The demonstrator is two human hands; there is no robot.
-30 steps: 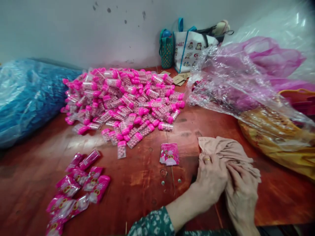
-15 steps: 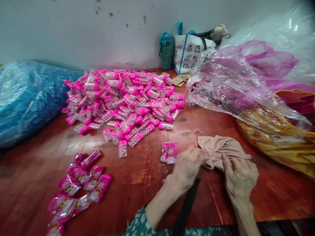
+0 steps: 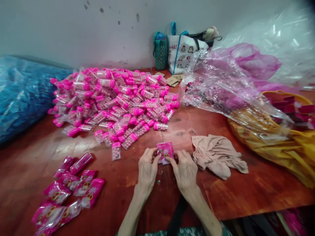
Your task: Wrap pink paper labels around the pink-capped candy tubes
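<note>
In the left hand (image 3: 147, 168), a grasp on the left side of a stack of pink cards (image 3: 165, 149), with curled fingers and the thumb at the near left corner. In the right hand (image 3: 185, 170), a matching grasp on the right side, with the thumb over the near right part. Right of centre on the tabletop (image 3: 118, 183), closer to the near edge than the far one: the stack. Cannot tell whether flat on the wood or slightly raised.

Bright pink, roughly square, layered, with slightly uneven edges; on the top face, pale swirls and a printed pattern, too blurred for any wording.

At the far edge, on a white bag (image 3: 185, 54), small cartoon figures and dark red lettering, not legible. Just in front, on brown card pieces (image 3: 173, 80), a dark mark, unclear. Toward the near left corner, pink printed packets (image 3: 93, 191) with yellowish ring-shaped motifs, unreadable too.

Beyond the hands, toward the far edge, a mound of clear bottles (image 3: 115, 98) with pink caps and pink beads inside. Just beside the right hand, toward the right edge, a crumpled beige cloth (image 3: 216, 155).
</note>
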